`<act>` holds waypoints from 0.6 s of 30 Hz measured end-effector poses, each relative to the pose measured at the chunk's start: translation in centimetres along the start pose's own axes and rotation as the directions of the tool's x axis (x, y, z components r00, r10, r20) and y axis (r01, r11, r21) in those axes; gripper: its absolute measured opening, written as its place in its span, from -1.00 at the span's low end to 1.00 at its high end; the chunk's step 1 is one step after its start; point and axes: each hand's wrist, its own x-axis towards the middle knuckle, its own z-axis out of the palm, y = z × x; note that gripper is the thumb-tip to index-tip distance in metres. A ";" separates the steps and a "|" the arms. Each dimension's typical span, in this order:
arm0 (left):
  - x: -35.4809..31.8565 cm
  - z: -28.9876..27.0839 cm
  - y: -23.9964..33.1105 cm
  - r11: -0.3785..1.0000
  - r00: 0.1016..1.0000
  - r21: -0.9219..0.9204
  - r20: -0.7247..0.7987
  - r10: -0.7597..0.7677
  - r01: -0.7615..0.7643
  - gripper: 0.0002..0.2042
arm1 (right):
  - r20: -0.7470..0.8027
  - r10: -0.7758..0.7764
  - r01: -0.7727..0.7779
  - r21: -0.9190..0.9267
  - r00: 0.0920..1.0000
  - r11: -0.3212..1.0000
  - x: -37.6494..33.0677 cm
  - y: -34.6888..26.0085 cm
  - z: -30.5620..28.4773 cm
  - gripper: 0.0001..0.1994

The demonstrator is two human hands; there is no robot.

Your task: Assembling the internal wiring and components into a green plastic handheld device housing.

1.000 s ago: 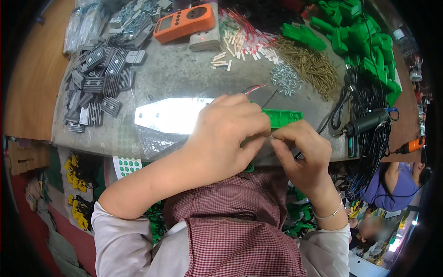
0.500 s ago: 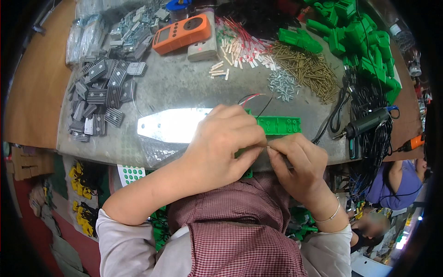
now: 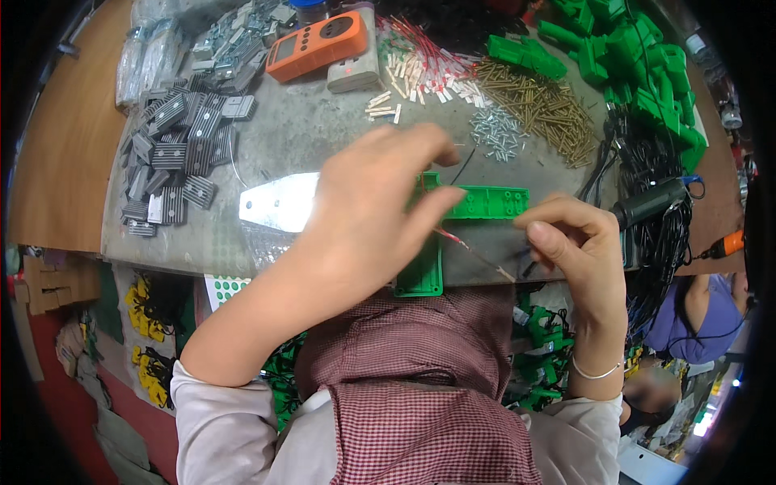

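Observation:
My left hand (image 3: 372,202) is lifted over a green plastic housing (image 3: 420,279), blurred, its thumb and forefinger spread apart. The housing lies at the table's near edge, with a long narrow arm (image 3: 489,202) reaching right; my left hand hides part of it. A thin red-and-white wire (image 3: 477,257) sticks out of the housing toward the lower right, its tip free. My right hand (image 3: 578,246) is raised right of that wire, fingers curled and thumb near the forefinger; whatever they may hold is too small to make out. A white tapered plate (image 3: 279,204) lies partly behind my left hand.
Grey finned blocks (image 3: 170,153) are heaped at left. An orange meter (image 3: 317,46), white-tipped red wires (image 3: 436,73), silver screws (image 3: 497,137) and brass-coloured screws (image 3: 537,109) lie farther back. Green housings (image 3: 638,65) and a black-handled tool (image 3: 651,206) with black cables are at right.
My hands have parted: the left rose off the housing and the right moved to the right. The red-and-white wire and more of the green housing now show.

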 end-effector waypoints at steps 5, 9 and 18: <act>0.3 2.1 0.6 0.997 1.000 0.070 0.021 -0.018 0.016 -0.85 | -0.055 0.190 -0.192 -0.025 0.980 0.981 -0.8 -0.2 -1.9 -0.86; -0.1 2.8 0.7 0.996 0.998 -0.075 -0.004 -0.056 0.055 -0.86 | 0.004 -0.170 0.141 -0.581 0.985 0.802 -0.5 0.8 -2.9 -0.91; -0.3 3.0 1.1 1.000 0.997 0.002 0.069 0.031 -0.031 -0.91 | 0.155 -0.537 0.527 -0.538 0.829 0.658 0.9 -0.7 0.2 -0.85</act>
